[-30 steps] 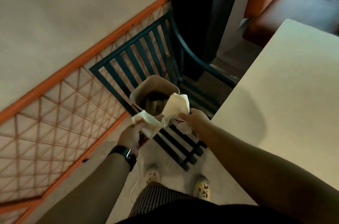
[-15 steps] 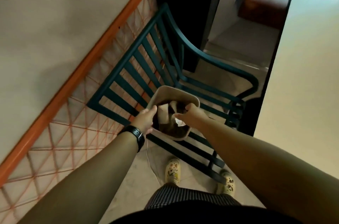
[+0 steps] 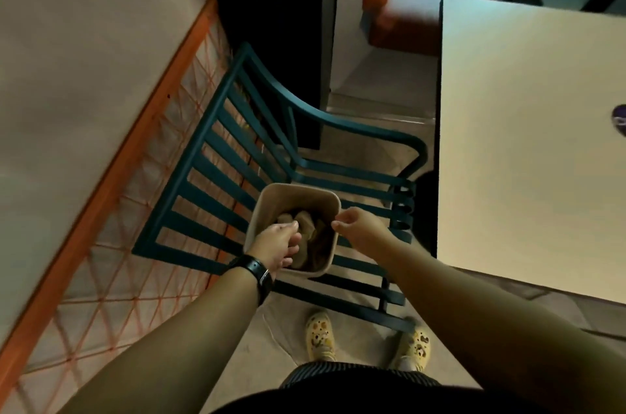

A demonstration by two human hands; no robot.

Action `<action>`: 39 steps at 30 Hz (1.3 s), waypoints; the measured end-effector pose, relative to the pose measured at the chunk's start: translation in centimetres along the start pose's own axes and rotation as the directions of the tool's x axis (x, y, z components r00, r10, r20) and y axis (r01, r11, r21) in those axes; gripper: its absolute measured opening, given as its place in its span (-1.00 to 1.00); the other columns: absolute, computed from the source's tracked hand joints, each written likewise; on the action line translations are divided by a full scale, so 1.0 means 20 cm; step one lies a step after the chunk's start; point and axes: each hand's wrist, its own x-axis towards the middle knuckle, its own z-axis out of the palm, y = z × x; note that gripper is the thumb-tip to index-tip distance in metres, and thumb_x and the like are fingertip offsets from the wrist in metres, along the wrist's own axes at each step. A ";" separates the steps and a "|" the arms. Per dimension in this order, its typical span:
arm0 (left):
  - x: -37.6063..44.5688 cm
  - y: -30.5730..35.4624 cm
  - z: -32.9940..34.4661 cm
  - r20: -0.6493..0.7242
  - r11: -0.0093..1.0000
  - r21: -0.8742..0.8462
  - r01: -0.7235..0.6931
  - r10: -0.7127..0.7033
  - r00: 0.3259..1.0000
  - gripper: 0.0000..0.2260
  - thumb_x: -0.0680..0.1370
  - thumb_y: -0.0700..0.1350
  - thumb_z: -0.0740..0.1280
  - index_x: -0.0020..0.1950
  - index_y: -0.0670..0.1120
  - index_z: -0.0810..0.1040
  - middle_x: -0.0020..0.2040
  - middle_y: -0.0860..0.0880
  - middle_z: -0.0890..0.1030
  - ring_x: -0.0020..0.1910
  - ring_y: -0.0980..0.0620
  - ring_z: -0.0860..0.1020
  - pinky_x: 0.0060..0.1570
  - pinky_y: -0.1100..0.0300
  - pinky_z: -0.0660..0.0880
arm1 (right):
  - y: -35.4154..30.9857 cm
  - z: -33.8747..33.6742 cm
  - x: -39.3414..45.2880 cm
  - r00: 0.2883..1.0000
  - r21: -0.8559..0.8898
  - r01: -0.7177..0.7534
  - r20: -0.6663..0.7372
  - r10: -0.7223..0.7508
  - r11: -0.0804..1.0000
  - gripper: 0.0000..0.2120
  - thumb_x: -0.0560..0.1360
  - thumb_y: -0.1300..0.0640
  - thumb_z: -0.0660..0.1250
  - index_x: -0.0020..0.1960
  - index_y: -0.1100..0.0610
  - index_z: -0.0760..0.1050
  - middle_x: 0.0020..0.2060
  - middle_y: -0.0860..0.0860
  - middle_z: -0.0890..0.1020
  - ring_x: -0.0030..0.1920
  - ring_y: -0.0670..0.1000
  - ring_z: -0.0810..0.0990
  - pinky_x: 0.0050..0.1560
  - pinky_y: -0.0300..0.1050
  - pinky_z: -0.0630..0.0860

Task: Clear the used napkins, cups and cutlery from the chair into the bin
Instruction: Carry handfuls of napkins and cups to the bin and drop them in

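We find no text we can read. The dark round sticker (image 3: 620,120) at the table's (image 3: 528,149) right edge is cut off and too blurred.

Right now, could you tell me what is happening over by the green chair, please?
A person stands over a beige bin that sits on the slatted seat of the green chair. Crumpled napkins lie inside the bin. The left hand hovers over the near rim with fingers loosely curled, holding nothing. The right hand is at the bin's right edge, also empty. No loose rubbish shows on the visible slats.
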 end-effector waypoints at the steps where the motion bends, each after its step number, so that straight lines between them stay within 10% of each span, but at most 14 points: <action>1: 0.00 0.01 0.02 0.011 1.000 0.019 -0.013 0.013 1.000 -0.77 0.60 0.07 0.21 0.18 0.02 0.52 0.11 0.02 0.61 0.09 0.01 0.56 0.02 0.10 0.48 | 0.01 -0.02 -0.01 1.000 0.022 0.001 -0.002 -0.001 1.000 -0.81 0.58 -0.02 0.28 0.14 0.02 0.50 -0.10 -0.04 0.58 -0.10 -0.07 0.57 -0.05 -0.13 0.55; 20: -0.40 0.06 1.27 0.248 0.939 0.276 -0.206 0.138 0.959 -0.91 0.60 -0.02 0.24 0.04 0.02 0.51 0.11 -0.04 0.61 0.11 -0.04 0.56 0.11 0.04 0.47 | 1.01 -0.83 -0.60 0.925 0.395 0.024 -0.357 0.129 0.918 -0.76 0.57 0.00 0.30 0.17 0.08 0.54 -0.02 0.01 0.63 0.01 0.02 0.60 0.09 -0.02 0.57; 28: -0.68 -0.15 2.07 0.330 0.931 0.290 -0.221 0.119 0.937 -0.89 0.60 -0.02 0.26 0.03 -0.03 0.52 0.04 -0.03 0.62 0.01 -0.01 0.54 -0.12 0.17 0.44 | 1.69 -1.24 -0.97 0.880 0.398 -0.026 -0.426 0.210 0.917 -0.82 0.58 0.00 0.29 0.09 0.07 0.55 -0.14 0.00 0.61 -0.23 -0.03 0.55 -0.36 -0.19 0.43; 39: -0.88 -0.24 2.88 0.511 0.829 0.459 -0.320 0.049 0.858 -0.90 0.61 -0.01 0.24 -0.07 0.03 0.50 0.02 -0.02 0.60 -0.02 0.02 0.54 -0.10 0.17 0.44 | 2.38 -1.61 -1.26 0.779 0.583 -0.041 -0.490 0.392 0.811 -0.85 0.56 0.03 0.32 0.04 0.08 0.57 -0.06 0.05 0.64 -0.04 0.08 0.62 -0.12 -0.12 0.51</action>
